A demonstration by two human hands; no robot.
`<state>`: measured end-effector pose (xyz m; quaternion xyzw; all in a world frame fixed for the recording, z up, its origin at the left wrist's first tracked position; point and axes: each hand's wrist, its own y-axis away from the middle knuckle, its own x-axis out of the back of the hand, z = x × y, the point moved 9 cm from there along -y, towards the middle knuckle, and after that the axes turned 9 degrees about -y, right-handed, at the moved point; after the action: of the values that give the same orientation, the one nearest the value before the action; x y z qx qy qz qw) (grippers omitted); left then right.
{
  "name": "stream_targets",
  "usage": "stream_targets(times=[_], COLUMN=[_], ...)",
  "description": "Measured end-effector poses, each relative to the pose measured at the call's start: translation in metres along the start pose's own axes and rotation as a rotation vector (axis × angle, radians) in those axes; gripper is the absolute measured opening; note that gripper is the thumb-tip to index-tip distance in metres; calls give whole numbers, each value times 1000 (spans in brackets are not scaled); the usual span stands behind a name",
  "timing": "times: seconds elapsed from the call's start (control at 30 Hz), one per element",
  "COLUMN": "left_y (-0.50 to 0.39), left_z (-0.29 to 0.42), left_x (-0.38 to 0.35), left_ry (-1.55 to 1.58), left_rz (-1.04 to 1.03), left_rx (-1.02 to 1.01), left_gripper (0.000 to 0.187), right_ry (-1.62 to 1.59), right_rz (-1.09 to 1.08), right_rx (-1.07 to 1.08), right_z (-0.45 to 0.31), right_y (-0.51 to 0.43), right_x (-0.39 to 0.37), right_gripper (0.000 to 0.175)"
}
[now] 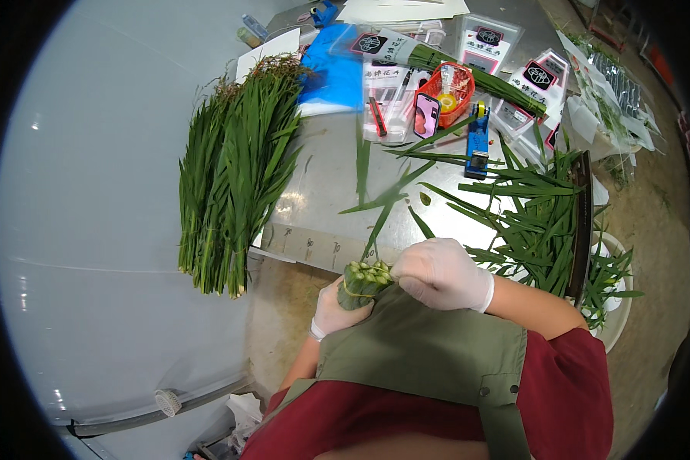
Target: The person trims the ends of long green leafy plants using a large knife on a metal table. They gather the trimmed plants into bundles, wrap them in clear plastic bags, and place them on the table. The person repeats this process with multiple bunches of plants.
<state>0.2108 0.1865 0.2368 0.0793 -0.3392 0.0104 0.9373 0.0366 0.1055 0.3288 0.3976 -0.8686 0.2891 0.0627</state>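
My left hand (336,310), in a white glove, is wrapped around a bundle of cut green stems (368,273) held against the apron, cut ends facing up. A yellowish rubber band (357,295) circles the bundle below those ends. My right hand (437,275), also gloved, is closed beside the stem ends, where a thin yellowish strand of the band runs to its fingers. The rest of the bundle is hidden. Beyond the hands is a metal table (322,167) with a numbered measuring strip (322,248) along its near edge.
Leafy stems with reddish tops (236,178) lie at the table's left. Loose leaves (529,213) heap at the right, above a pale bucket (620,322). Farther back are a blue tape dispenser (478,144), a red basket (457,83), a phone (426,116), a box cutter (377,117) and a sleeved bundle (437,60).
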Motion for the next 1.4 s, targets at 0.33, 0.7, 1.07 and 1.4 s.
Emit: stream_targets(times=[0.33, 0.7, 1.07, 1.4], left_y=[-7, -41, -49, -98], left_z=[3, -14, 111, -51], left_x=[2, -41, -46, 30], left_ry=[64, -840, -306, 1440], left_rz=[-35, -592, -281, 81], left_rx=[-54, 193, -739, -331], left_gripper=[40, 52, 21, 74], right_ry=[-373, 450, 375, 414], right_rz=[-94, -158, 97, 51], right_rx=[-14, 9, -308, -451], right_z=[38, 53, 143, 133], right_y=[25, 34, 61, 90], right_x=[-26, -23, -22, 24], right_gripper=[36, 72, 57, 59])
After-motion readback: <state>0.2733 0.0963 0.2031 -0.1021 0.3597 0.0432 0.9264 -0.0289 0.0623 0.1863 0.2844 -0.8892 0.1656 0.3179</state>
